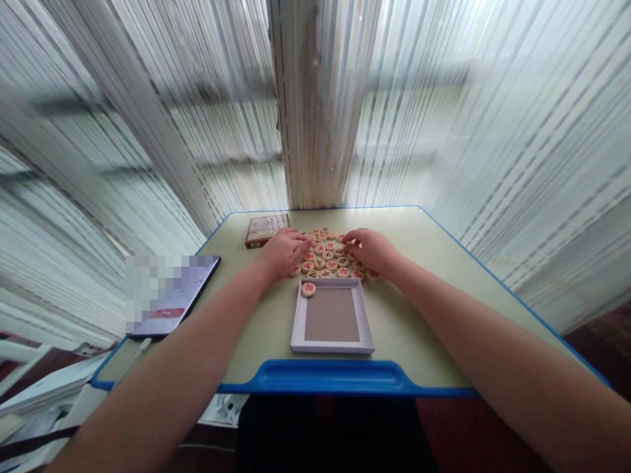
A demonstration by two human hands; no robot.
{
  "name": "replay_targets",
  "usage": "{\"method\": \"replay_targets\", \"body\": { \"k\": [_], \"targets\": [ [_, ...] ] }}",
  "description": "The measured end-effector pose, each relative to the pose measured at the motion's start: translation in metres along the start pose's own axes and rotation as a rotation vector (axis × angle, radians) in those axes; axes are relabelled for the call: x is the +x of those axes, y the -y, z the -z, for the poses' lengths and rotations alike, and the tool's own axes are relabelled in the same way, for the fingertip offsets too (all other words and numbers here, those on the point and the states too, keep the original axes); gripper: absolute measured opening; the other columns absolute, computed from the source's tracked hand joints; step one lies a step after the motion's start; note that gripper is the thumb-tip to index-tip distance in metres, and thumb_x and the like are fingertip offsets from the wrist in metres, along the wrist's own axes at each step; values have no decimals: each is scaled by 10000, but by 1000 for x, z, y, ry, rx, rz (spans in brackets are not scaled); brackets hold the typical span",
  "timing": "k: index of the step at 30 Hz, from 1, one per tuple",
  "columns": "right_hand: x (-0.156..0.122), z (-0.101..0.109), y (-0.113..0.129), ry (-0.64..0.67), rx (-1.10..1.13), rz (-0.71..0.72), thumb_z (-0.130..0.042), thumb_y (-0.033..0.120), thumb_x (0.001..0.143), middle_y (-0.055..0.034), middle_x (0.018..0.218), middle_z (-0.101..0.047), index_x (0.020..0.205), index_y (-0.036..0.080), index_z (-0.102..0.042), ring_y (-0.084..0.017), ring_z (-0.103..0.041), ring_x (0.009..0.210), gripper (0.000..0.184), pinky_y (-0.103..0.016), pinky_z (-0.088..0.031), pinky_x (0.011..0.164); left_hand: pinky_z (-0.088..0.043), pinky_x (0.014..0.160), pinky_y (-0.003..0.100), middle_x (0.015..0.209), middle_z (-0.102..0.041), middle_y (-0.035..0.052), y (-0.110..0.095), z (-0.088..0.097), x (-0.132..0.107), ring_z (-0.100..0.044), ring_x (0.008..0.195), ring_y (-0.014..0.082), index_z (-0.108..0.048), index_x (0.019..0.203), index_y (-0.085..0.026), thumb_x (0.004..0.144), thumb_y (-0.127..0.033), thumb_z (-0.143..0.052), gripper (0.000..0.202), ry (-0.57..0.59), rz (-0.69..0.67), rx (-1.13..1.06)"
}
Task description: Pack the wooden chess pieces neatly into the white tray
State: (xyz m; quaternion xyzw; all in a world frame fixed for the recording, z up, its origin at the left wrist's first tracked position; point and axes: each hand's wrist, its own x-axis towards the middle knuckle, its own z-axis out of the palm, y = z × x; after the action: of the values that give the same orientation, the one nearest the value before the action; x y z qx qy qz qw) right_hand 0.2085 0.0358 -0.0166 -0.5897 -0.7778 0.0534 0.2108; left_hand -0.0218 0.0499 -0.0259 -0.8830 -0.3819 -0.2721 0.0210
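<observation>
Round wooden Chinese chess pieces (328,255) with red and black characters lie spread in a cluster on the table. My left hand (286,252) rests at the cluster's left edge, its fingers stretched out beside the pieces, gripping none that I can see. On the opposite side, my right hand (371,249) arches over the outer pieces with thumb and fingers apart; part of the cluster is hidden under it. Just in front stands a shallow white box tray (299,322). One red-lettered chess piece (308,290) lies in its far left corner.
A brown printed box (267,230) lies at the back left. On the left edge, a tablet (170,309) leans with a white cable (140,351) by it. The pale table (428,328) has a blue rim and a front groove (330,376). String curtains (320,98) hang behind.
</observation>
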Motion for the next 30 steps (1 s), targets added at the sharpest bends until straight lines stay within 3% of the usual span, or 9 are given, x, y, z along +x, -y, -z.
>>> {"method": "replay_targets", "body": {
  "k": [4,9,13,16,19,23,26,30],
  "targets": [
    [1,3,2,13,-61,14,-502,89,788,-37,947,-712,900,198,-736,-151,-633,863,282,-219,-440,813,-404,990,419,979,-712,85,-1,3,0,-572,1057,238,-729,749,-167,930,-477,-210,631,-14,21,2],
    [1,7,2,102,-123,-50,-490,132,793,-25,888,-731,924,225,-749,-166,-647,825,305,-234,-455,790,-402,1001,399,980,-714,74,-2,4,-1,-571,1060,222,-731,816,-173,928,-437,-231,576,9,42,9],
    [1,6,-5,-79,-96,-8,-488,123,785,-63,1092,-681,1052,182,-705,-175,-606,985,349,-253,-411,925,-390,1016,404,1016,-708,83,-3,4,0,-569,1067,230,-722,865,-152,932,-418,-202,588,42,37,5],
    [3,4,-11,-77,-106,-65,-499,236,821,-98,1100,-673,1067,156,-695,-197,-597,1013,325,-283,-394,952,-378,1033,396,1052,-698,93,-5,4,0,-583,1049,219,-705,919,-140,938,-421,-175,600,97,15,-14],
    [4,3,-13,2,-71,-140,-500,272,829,-74,1014,-707,1002,179,-714,-186,-623,944,290,-268,-422,887,-367,1048,375,1061,-695,88,-7,4,1,-598,1022,196,-689,933,-152,944,-435,-151,608,122,0,-33],
    [6,1,-13,-10,53,-223,-546,278,801,-52,988,-711,1069,181,-684,-163,-628,863,317,-249,-454,811,-368,1048,375,1064,-692,94,-8,2,1,-599,1019,193,-679,943,-150,945,-444,-148,607,125,-5,-36],
    [8,0,-14,-26,115,-230,-574,202,758,-50,993,-702,1126,178,-663,-145,-619,827,379,-233,-463,770,-347,1065,394,1082,-686,98,-9,0,1,-584,1056,203,-679,955,-150,945,-443,-159,597,127,3,-16],
    [8,1,-15,26,190,-293,-562,136,715,-51,822,-703,997,167,-723,-124,-599,677,326,-212,-455,635,-280,1109,428,1194,-634,107,-10,1,0,-521,1171,220,-625,1111,-136,939,-453,-201,557,121,36,26]
  ]
}}
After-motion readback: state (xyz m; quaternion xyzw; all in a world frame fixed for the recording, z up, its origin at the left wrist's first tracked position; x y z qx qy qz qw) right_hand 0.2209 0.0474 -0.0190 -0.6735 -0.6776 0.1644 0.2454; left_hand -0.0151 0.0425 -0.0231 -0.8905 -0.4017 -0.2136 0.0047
